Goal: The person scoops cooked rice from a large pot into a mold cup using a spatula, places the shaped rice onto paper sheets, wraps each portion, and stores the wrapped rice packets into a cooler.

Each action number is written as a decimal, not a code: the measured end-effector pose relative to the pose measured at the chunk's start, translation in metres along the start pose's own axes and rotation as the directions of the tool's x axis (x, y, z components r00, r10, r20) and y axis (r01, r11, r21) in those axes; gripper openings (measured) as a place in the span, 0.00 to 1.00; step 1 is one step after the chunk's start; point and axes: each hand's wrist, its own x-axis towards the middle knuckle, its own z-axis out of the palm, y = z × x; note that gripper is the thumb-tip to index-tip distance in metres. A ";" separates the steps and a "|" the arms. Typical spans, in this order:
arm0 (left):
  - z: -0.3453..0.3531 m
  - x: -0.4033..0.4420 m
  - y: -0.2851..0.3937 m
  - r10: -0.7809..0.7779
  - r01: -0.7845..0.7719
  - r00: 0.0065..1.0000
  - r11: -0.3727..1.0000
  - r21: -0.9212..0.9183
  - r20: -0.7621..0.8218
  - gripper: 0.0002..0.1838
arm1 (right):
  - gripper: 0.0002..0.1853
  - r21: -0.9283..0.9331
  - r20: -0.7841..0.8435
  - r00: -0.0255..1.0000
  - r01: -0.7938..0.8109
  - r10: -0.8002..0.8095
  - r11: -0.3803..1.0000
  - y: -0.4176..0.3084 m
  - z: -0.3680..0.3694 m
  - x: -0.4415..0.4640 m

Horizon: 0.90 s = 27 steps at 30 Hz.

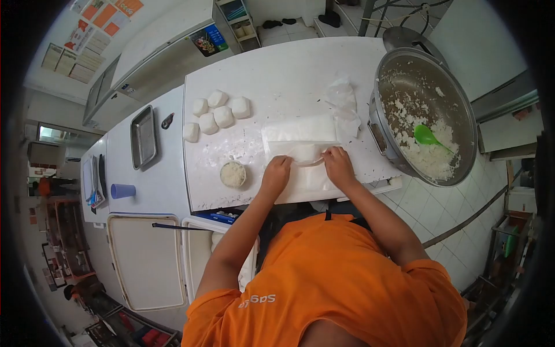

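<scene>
My left hand (277, 169) pinches the left end of a white wrapper sheet (305, 154), which is folded over a rounded lump. At its right end, the fingers of my right hand (339, 164) are closed on the same sheet. The lump inside is covered, so I cannot see its contents. Beneath it lie flat white sheets (283, 128). Left of my left hand stands a small cup of cooked rice (233, 173). Several wrapped white bundles (224, 117) sit together at the far left of the white table.
A large metal pot (378, 124) at the right holds loose rice (430, 156) and a green spoon (425, 135). Crumpled clear plastic (344, 104) lies beside it. On the left side table are a metal tray (134, 139) and a purple cup (122, 191).
</scene>
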 end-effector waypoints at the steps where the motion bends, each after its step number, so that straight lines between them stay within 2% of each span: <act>1: -0.013 0.020 0.008 -0.136 0.138 0.987 0.990 -0.012 0.080 0.17 | 0.08 0.014 0.066 0.998 -0.019 0.018 1.000 0.004 -0.003 0.012; 2: -0.025 0.040 0.017 -0.270 0.276 0.949 0.961 -0.014 0.162 0.15 | 0.06 0.015 0.154 0.977 -0.152 0.148 0.988 0.002 -0.010 0.031; 3: -0.026 0.052 0.017 -0.291 0.291 0.943 0.956 0.022 0.164 0.13 | 0.04 0.003 0.243 0.931 -0.281 0.272 0.960 -0.005 -0.021 0.055; 4: -0.026 0.063 0.015 -0.311 0.306 0.936 0.950 0.059 0.165 0.11 | 0.03 -0.015 0.260 0.918 -0.308 0.301 0.951 -0.007 -0.022 0.061; 5: -0.024 0.070 0.012 -0.217 0.205 0.972 0.970 0.130 0.092 0.10 | 0.03 -0.034 0.277 0.903 -0.333 0.330 0.942 -0.009 -0.024 0.066; 6: -0.020 0.071 0.010 -0.114 0.107 0.993 0.972 0.209 0.023 0.09 | 0.04 -0.049 0.224 0.937 -0.264 0.269 0.963 -0.006 -0.019 0.065; 7: -0.010 0.063 0.008 -0.146 0.139 0.989 0.972 0.188 0.020 0.08 | 0.05 -0.066 0.169 0.965 -0.194 0.202 0.979 -0.002 -0.013 0.063; 9: 0.012 0.050 0.007 -0.203 0.200 0.979 0.969 0.144 0.008 0.06 | 0.06 0.022 0.119 0.968 -0.225 0.221 0.974 -0.002 0.007 0.048; 13: 0.017 0.038 0.028 -0.375 0.351 0.897 0.926 -0.136 -0.234 0.04 | 0.11 0.327 -0.006 0.976 -0.203 0.217 0.923 0.007 0.031 0.037; 14: 0.022 0.038 0.034 -0.351 0.237 0.845 0.921 -0.308 -0.402 0.03 | 0.12 0.392 0.098 0.935 -0.352 0.342 0.850 0.005 0.030 0.039; 15: 0.018 0.041 0.049 -0.477 0.312 0.802 0.847 -0.430 -0.359 0.04 | 0.13 0.430 0.222 0.870 -0.493 0.441 0.756 -0.008 0.011 0.049; 16: 0.017 0.042 0.062 -0.536 0.302 0.745 0.802 -0.516 -0.398 0.06 | 0.14 0.438 0.352 0.784 -0.621 0.512 0.650 -0.024 -0.004 0.062; 18: 0.020 0.038 0.073 -0.615 0.284 0.718 0.687 -0.669 -0.327 0.19 | 0.15 0.830 0.268 0.867 -0.429 0.421 0.357 -0.043 -0.014 0.075; 20: 0.012 0.042 0.096 -0.792 0.107 0.590 0.269 -0.957 -0.156 0.29 | 0.17 0.854 0.393 0.882 -0.455 0.261 0.250 -0.070 -0.044 0.086; 21: -0.010 0.033 0.105 -0.829 0.127 0.544 0.234 -0.964 -0.129 0.31 | 0.17 0.837 0.478 0.868 -0.496 0.133 0.232 -0.077 -0.052 0.087; 23: -0.056 0.010 0.124 -0.892 0.157 0.446 0.152 -0.976 -0.067 0.35 | 0.16 0.780 0.619 0.775 -0.590 -0.124 0.207 -0.094 -0.060 0.088; 26: -0.086 -0.047 0.134 -0.874 0.123 0.434 0.297 -0.947 -0.218 0.37 | 0.19 0.726 0.678 0.669 -0.544 -0.305 0.421 -0.145 -0.068 0.086; 27: -0.100 -0.067 0.138 -0.888 0.037 0.432 0.191 -0.981 -0.157 0.37 | 0.20 0.712 0.702 0.599 -0.574 -0.385 0.405 -0.165 -0.071 0.087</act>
